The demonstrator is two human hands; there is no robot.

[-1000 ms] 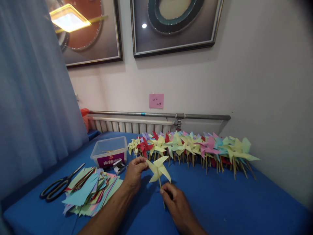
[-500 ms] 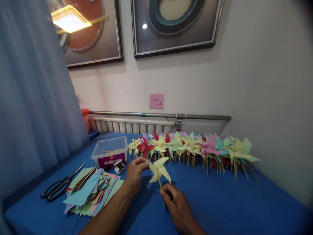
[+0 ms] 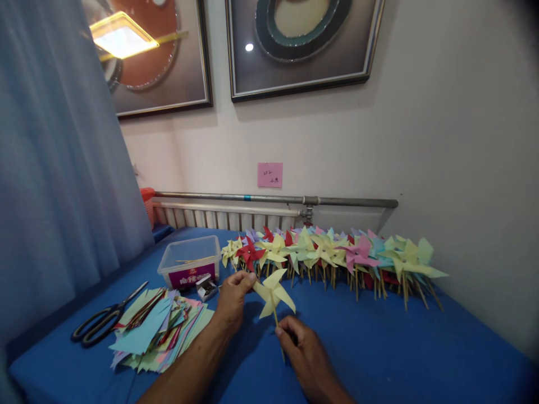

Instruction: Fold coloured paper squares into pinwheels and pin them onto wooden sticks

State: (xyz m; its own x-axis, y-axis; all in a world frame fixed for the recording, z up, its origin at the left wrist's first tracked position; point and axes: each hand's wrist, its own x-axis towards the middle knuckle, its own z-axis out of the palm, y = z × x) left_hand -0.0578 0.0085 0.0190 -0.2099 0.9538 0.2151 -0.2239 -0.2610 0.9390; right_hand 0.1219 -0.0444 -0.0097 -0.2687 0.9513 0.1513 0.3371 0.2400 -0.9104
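Observation:
A pale yellow paper pinwheel [image 3: 273,292] on a thin wooden stick is held up over the blue table, its back side toward me. My left hand [image 3: 233,296] pinches the tip of its left blade between thumb and fingers. Lower down, my right hand [image 3: 301,345] is closed round the stick, whose bottom end pokes out below the fingers. Behind the hands stands a long row of finished pinwheels [image 3: 324,249] in yellow, red, pink, green and blue, sticks downward.
Left of my left arm lies a pile of coloured paper pieces [image 3: 162,331], with black-handled scissors [image 3: 103,322] beside it. A clear plastic tub [image 3: 189,252] holds a few sticks; a small open box [image 3: 206,287] of dark bits touches its front. A curtain [image 3: 63,157] hangs at left.
The pinwheel's blades have turned slightly on the stick, with the left hand still pinching one blade. The right hand has stayed in place.

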